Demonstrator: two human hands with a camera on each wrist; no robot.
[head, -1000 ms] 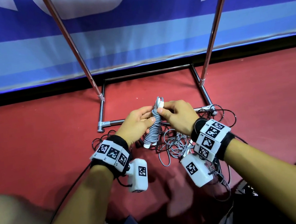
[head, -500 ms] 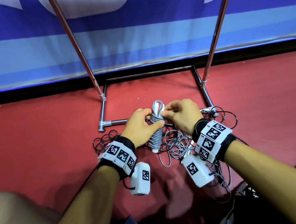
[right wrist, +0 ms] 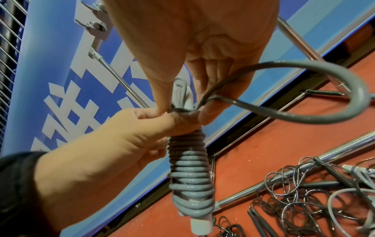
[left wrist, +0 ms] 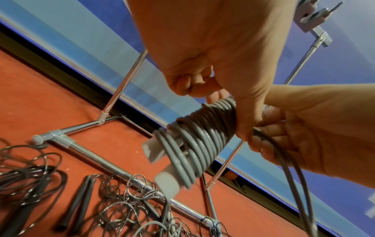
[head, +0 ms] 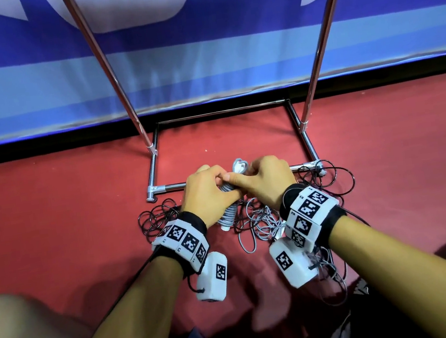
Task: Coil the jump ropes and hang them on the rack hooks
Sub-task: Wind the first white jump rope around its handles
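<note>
One grey jump rope (head: 228, 210), coiled round its two handles, sits between the left hand (head: 208, 192) and right hand (head: 266, 181), both pinching its top end.

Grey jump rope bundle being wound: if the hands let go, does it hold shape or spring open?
The grey rope bundle would probably spring loose: its free end bows in a stiff, wide loop rather than drooping. Only the left hand and right hand pinch the last turns, untied. Its smooth coating probably slips.
</note>
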